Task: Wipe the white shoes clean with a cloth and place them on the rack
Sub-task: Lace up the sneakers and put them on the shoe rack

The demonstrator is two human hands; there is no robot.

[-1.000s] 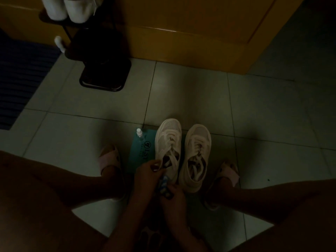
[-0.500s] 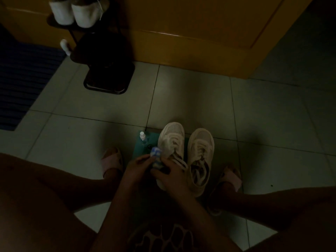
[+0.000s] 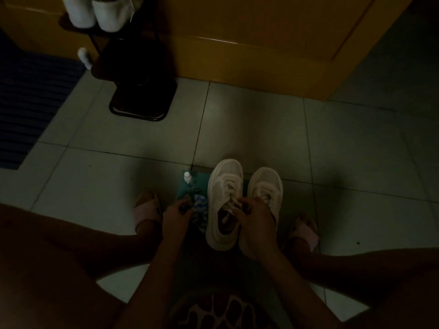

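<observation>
- Two white mesh lace-up shoes [image 3: 225,181] stand side by side on pale floor tiles [image 3: 249,129].
- Right hand [image 3: 254,224]: fingers curled, pinching the laces of the shoe nearer the cloth.
- Left hand [image 3: 177,214] clenches a blue-and-white patterned cloth [image 3: 198,207] just beside that shoe.
- Judgement: steady the shoe by its collar and wipe toe to heel.
- Dark metal rack [image 3: 140,91] stands well apart.

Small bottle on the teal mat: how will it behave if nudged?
Likely tips easily: the bottle stands upright, narrow, on the teal mat. Probably light, being small and clear. Once down it may roll, as it looks round.
</observation>
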